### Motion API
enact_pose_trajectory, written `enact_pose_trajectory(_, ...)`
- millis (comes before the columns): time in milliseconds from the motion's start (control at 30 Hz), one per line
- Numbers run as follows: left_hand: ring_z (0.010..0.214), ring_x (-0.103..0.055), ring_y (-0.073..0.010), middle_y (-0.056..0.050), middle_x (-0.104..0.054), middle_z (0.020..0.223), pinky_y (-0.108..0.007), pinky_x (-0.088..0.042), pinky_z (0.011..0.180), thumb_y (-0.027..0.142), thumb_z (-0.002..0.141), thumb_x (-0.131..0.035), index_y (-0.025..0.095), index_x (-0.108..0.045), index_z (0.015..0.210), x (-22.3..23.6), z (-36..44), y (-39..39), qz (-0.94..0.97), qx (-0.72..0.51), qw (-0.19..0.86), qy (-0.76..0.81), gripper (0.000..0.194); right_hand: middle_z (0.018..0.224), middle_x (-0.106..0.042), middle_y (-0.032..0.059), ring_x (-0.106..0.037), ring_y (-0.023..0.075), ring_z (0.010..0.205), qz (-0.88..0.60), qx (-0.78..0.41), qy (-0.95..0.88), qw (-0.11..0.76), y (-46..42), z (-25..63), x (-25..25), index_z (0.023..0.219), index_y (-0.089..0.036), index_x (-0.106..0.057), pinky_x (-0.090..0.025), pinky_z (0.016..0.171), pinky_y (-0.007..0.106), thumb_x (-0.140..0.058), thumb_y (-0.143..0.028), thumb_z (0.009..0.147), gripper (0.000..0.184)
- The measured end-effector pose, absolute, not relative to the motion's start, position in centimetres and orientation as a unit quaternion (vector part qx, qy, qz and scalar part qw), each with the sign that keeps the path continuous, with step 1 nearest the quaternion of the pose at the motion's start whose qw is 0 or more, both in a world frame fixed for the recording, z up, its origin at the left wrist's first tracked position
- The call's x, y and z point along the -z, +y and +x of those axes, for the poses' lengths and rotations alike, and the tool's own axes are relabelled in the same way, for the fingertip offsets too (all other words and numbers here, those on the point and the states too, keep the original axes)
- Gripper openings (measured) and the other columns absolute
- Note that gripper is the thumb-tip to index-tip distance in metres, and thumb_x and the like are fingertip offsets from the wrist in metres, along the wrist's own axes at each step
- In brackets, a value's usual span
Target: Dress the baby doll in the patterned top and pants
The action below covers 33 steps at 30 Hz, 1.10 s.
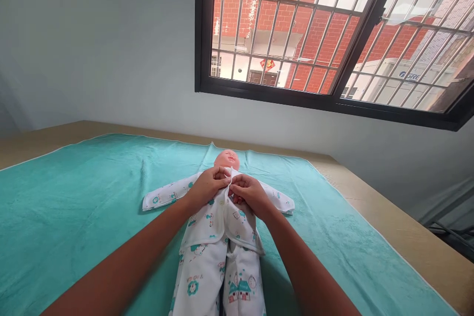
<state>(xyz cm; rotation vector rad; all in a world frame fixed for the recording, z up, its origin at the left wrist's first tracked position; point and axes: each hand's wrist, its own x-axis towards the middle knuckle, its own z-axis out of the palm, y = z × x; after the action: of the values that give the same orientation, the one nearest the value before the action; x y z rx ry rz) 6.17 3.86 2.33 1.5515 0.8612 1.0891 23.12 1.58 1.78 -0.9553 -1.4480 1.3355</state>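
Observation:
A baby doll [227, 158] lies face up, dressed in a white printed baby jacket [207, 219] and matching trousers [200, 281]. Its sleeves stretch out to both sides. At the upper chest, my left hand [213, 182] pinches one front edge of the jacket, just below the doll's chin. My right hand [250, 192] grips the opposite edge close beside it, fingers curled. Between them the cloth is drawn up into a raised fold. Lower down, the two front flaps part towards the hem. My fingers hide whatever fastening lies between them.
Under the doll a turquoise blanket [92, 197] covers most of a light wooden table [374, 212]. Behind stands a pale wall [111, 59] with a barred, black-framed window [266, 91]. Dark metal tubing [448, 227] shows at the right edge.

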Motion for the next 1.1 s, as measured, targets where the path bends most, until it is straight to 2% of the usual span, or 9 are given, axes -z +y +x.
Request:
enact_pose_trajectory(100,0.063,-0.056,-0.0123,0.002,-0.061,0.072,-0.023,-0.039,0.056,0.034,0.078,-0.065,0.019,-0.057,0.081,-2.2,6.2,4.1,0.658,-0.45,0.48,0.366,0.018,0.067,-0.066,-0.0018,-0.053,0.0079,0.047,-0.401,-0.522,-0.601,0.454,1.6,22.8,-1.9,0.083,-0.019,-0.057,-0.041,0.045,0.02,-0.067,-0.032,0.075,0.018)
enact_pose_trajectory(267,0.068,-0.057,-0.0159,0.002,-0.064,0.071,-0.025,-0.039,0.062,0.037,0.084,-0.056,0.021,-0.059,0.083,-3.1,6.1,3.5,0.73,-0.428,0.362,0.39,0.016,0.047,-0.048,-0.0107,-0.036,0.0065,0.032,-0.441,-0.462,-0.621,0.454,1.5,22.4,-2.0,0.078,-0.022,-0.055,-0.025,0.031,0.02,-0.067,-0.038,0.074,0.021)
enact_pose_trajectory(400,0.068,-0.06,-0.0182,0.001,-0.067,0.071,-0.026,-0.039,0.061,0.042,0.083,-0.058,0.021,-0.06,0.091,-3.6,6.0,3.2,0.747,-0.402,0.349,0.399,0.022,0.048,-0.047,-0.0098,-0.038,0.0062,0.036,-0.455,-0.394,-0.651,0.462,1.5,22.3,-1.7,0.072,-0.021,-0.055,-0.026,0.035,0.02,-0.065,-0.031,0.074,0.014)
enact_pose_trajectory(500,0.067,-0.059,-0.0175,0.001,-0.065,0.068,-0.026,-0.038,0.06,0.038,0.081,-0.059,0.021,-0.061,0.089,-3.4,5.9,3.4,0.747,-0.408,0.339,0.4,0.018,0.049,-0.05,-0.0089,-0.039,0.0064,0.038,-0.459,-0.383,-0.662,0.453,1.6,22.4,-1.6,0.073,-0.021,-0.057,-0.027,0.037,0.02,-0.066,-0.029,0.073,0.012)
enact_pose_trajectory(633,0.055,-0.048,-0.0119,0.003,-0.058,0.065,-0.023,-0.033,0.051,0.032,0.08,-0.056,0.02,-0.061,0.088,-2.8,5.9,3.8,0.721,-0.425,0.378,0.397,0.016,0.048,-0.049,-0.0091,-0.038,0.0064,0.036,-0.453,-0.403,-0.658,0.447,1.7,22.5,-1.7,0.071,-0.022,-0.056,-0.027,0.036,0.02,-0.068,-0.034,0.072,0.017)
enact_pose_trajectory(800,0.045,-0.036,-0.0066,0.007,-0.051,0.063,-0.019,-0.026,0.042,0.036,0.078,-0.06,0.021,-0.055,0.091,-2.3,6.0,4.0,0.65,-0.44,0.482,0.39,0.021,0.047,-0.046,-0.0122,-0.037,0.0065,0.032,-0.442,-0.442,-0.647,0.437,1.8,22.6,-1.9,0.08,-0.023,-0.053,-0.027,0.031,0.019,-0.068,-0.036,0.073,0.021)
enact_pose_trajectory(933,0.045,-0.035,-0.0055,0.007,-0.051,0.066,-0.017,-0.023,0.039,0.038,0.077,-0.064,0.022,-0.05,0.088,-2.2,5.9,3.8,0.608,-0.447,0.534,0.381,0.025,0.048,-0.046,-0.0138,-0.037,0.0062,0.031,-0.438,-0.456,-0.644,0.43,1.9,22.7,-2.0,0.087,-0.024,-0.051,-0.029,0.03,0.018,-0.068,-0.037,0.074,0.025)
enact_pose_trajectory(1100,0.043,-0.031,-0.0048,0.007,-0.05,0.067,-0.017,-0.019,0.036,0.039,0.077,-0.065,0.022,-0.049,0.089,-2.5,5.8,3.5,0.595,-0.443,0.551,0.382,0.026,0.05,-0.046,-0.0138,-0.037,0.0057,0.033,-0.436,-0.45,-0.649,0.431,1.8,22.8,-2.1,0.088,-0.024,-0.051,-0.03,0.031,0.017,-0.07,-0.038,0.073,0.028)
